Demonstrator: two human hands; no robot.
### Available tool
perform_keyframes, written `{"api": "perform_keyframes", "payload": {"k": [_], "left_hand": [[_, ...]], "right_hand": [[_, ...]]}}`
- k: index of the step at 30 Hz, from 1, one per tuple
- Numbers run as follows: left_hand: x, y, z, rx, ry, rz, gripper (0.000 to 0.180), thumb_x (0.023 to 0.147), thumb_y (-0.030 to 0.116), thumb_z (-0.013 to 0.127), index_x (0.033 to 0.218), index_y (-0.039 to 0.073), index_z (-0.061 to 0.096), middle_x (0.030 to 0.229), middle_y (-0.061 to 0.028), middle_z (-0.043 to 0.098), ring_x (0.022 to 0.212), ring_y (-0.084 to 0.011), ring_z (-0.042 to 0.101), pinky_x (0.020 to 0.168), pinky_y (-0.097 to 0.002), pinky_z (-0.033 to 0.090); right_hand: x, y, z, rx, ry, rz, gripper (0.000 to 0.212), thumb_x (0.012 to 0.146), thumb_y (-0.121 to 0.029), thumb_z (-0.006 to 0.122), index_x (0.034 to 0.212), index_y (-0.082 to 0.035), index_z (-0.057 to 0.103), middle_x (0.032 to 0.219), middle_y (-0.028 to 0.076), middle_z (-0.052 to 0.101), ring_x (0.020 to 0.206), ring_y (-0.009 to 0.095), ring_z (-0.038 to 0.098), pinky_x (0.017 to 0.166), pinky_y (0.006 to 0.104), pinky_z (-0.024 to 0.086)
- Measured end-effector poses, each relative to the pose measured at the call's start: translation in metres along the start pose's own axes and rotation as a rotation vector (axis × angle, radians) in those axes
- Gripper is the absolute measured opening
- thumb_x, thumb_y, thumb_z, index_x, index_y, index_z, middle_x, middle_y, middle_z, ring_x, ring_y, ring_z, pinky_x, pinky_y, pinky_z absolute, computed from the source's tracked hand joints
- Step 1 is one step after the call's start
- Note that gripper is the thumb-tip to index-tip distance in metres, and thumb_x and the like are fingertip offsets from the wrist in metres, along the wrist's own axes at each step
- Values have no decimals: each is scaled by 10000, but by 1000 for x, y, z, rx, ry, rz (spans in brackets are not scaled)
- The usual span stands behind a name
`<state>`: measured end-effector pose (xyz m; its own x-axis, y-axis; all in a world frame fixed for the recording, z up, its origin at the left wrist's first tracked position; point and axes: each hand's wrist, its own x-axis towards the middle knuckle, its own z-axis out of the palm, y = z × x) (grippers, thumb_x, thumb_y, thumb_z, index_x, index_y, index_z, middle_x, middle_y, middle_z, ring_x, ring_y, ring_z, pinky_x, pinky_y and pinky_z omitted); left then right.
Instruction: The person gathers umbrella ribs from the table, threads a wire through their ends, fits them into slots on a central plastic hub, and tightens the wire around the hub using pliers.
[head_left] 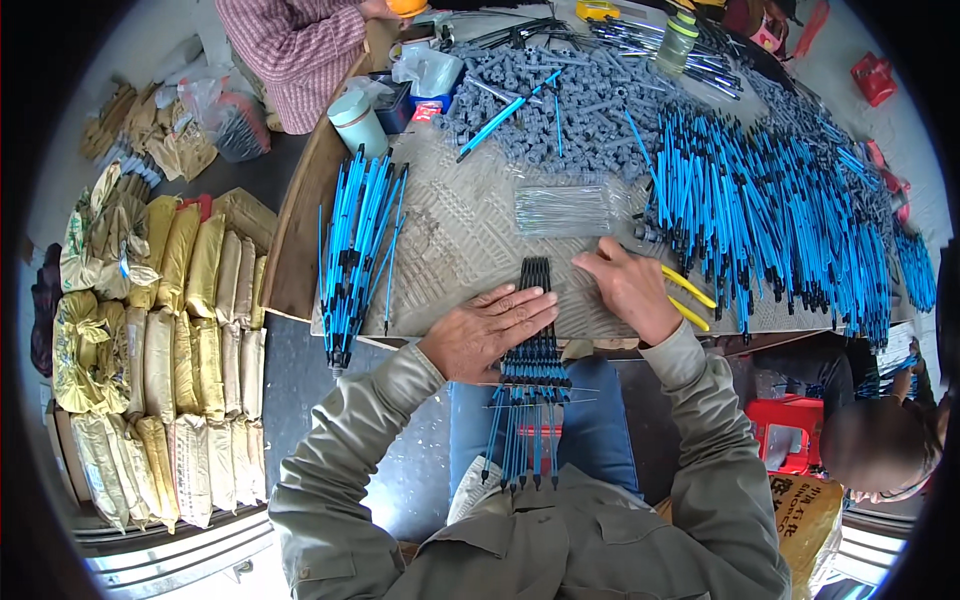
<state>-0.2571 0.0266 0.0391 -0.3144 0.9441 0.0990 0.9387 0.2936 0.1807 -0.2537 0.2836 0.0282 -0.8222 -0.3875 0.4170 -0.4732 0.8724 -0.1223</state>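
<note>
My left hand (490, 330) lies flat, fingers stretched out, across a row of thin blue rods with black ends (535, 362) at the table's near edge. The rods jut past the edge over my lap, and a few thin wires (540, 388) cross them. My right hand (630, 285) rests on the table to the right of the row, fingers curled; what they hold, if anything, is hidden. Yellow-handled pliers (697, 298) stick out from beside and partly under this hand. Just beyond it lies a bundle of thin silvery wires (563, 210).
Blue rods pile up at the right (760, 210), with another bundle (358, 250) at the left. Grey plastic parts (560, 100) heap at the back. A pale lidded cup (357, 122) stands at the left board. Filled sacks (160, 370) are stacked at left. Other people sit around the table.
</note>
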Motion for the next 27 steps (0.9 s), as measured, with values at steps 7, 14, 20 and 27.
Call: {"api": "perform_keyframes", "payload": {"k": [7, 14, 20, 27], "left_hand": [[1, 2, 2, -4, 7, -3, 846, 659, 221, 654, 1392, 53, 267, 1460, -102, 254, 1355, -234, 241, 1108, -377, 198], [2, -1, 4, 46, 10, -1, 967, 591, 264, 748, 1393, 47, 253, 1459, -131, 239, 1355, -264, 227, 1109, -391, 199], [-2, 4, -2, -58, -23, -2, 886, 630, 225, 668, 1397, 56, 258, 1467, -132, 223, 1359, -266, 225, 1114, -382, 187], [-6, 0, 8, -85, 27, -2, 1006, 544, 243, 736, 1403, 60, 245, 1473, -133, 208, 1360, -272, 219, 1115, -385, 183]], "right_hand": [[1, 0, -1, 20, -27, 1, 310, 697, -19, 573, 962, -170, 631, 809, 54, 505, 606, 275, 577, 499, 395, 438], [17, 3, 10, 46, 5, -84, 283, 730, -40, 551, 958, -187, 632, 838, 48, 518, 614, 262, 589, 504, 390, 438], [15, -3, 11, 59, -10, -85, 266, 747, -49, 550, 957, -191, 629, 849, 44, 526, 625, 262, 593, 507, 391, 436], [20, -13, 5, 20, -87, -28, 234, 784, -76, 540, 971, -192, 621, 870, 48, 535, 630, 280, 591, 522, 411, 414]]}}
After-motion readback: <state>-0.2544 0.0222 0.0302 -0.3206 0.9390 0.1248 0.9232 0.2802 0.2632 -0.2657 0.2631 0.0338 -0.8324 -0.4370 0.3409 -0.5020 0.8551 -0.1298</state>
